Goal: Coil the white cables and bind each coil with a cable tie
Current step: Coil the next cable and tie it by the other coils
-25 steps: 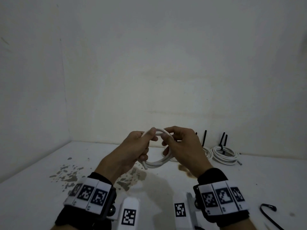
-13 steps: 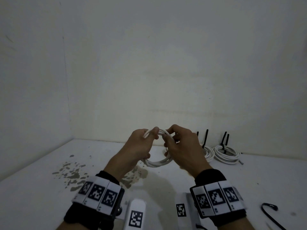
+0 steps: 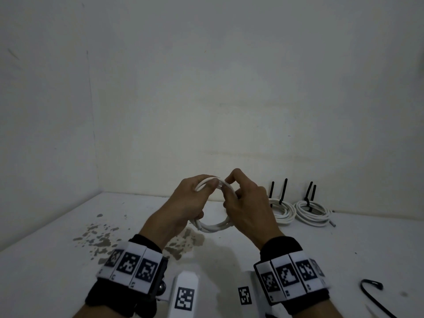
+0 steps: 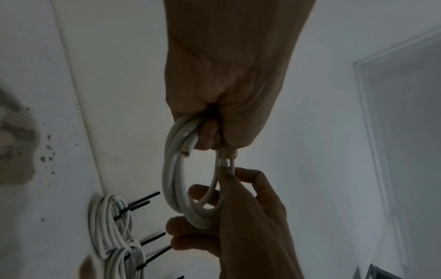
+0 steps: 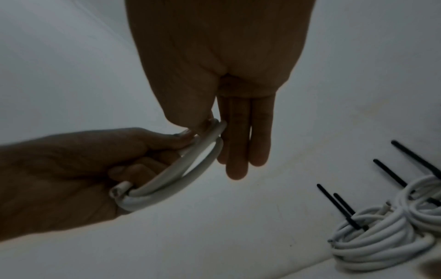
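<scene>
Both hands hold one white coil (image 3: 213, 226) up above the table (image 3: 344, 244), in front of the wall (image 3: 206, 88). The left hand (image 3: 190, 203) has its fingers curled round one side of the coil, thumb pressing the strands near the top; in the left wrist view a cut cable end (image 4: 185, 153) pokes out just below those fingers. The right hand (image 3: 247, 210) pinches the strands at the top of the loop between thumb and forefinger, right beside the left thumb. In the right wrist view its other three fingers (image 5: 238, 143) hang straight and pressed together behind the cable, not wrapped round it. The coil shows two or three turns (the exact count is hard to tell in the dim light), and no tie is seen on it.

Further back on the right, near the wall, two bound coils (image 3: 298, 211) lie flat on the table, touching or nearly so, each with black tie tails (image 3: 284, 189) sticking up. A loose black tie (image 3: 376, 299) lies on the table at the near right, well apart from the hands. A patch of chipped paint (image 3: 101, 237) marks the table on the left.
</scene>
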A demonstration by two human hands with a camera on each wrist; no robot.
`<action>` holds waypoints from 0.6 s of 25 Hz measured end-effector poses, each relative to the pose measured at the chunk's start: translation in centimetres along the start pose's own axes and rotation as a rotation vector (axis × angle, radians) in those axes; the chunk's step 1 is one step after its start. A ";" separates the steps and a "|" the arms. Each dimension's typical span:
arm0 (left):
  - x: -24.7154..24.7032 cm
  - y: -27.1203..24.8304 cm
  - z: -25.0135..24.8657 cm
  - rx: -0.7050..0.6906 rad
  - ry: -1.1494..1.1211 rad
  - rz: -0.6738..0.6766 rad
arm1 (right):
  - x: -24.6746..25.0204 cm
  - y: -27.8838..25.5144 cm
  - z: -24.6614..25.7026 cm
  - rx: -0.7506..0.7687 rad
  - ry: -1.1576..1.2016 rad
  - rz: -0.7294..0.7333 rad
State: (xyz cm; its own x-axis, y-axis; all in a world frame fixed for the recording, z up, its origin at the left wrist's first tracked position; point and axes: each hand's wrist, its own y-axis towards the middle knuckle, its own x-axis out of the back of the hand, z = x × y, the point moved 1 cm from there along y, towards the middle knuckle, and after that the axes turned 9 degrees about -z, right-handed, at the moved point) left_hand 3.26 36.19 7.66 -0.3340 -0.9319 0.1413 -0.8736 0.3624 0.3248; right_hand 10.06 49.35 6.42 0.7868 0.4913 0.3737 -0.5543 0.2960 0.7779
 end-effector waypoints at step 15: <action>-0.3 0.4 0.1 0.022 -0.045 -0.178 | 2.1 0.5 0.8 -0.522 0.516 0.203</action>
State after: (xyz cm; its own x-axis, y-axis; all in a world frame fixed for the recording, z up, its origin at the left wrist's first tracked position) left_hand 3.00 36.64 7.68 -0.1886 -0.9812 0.0414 -0.9276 0.1918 0.3206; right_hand 11.66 49.91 8.05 0.5005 0.8599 0.1007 -0.8317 0.4453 0.3315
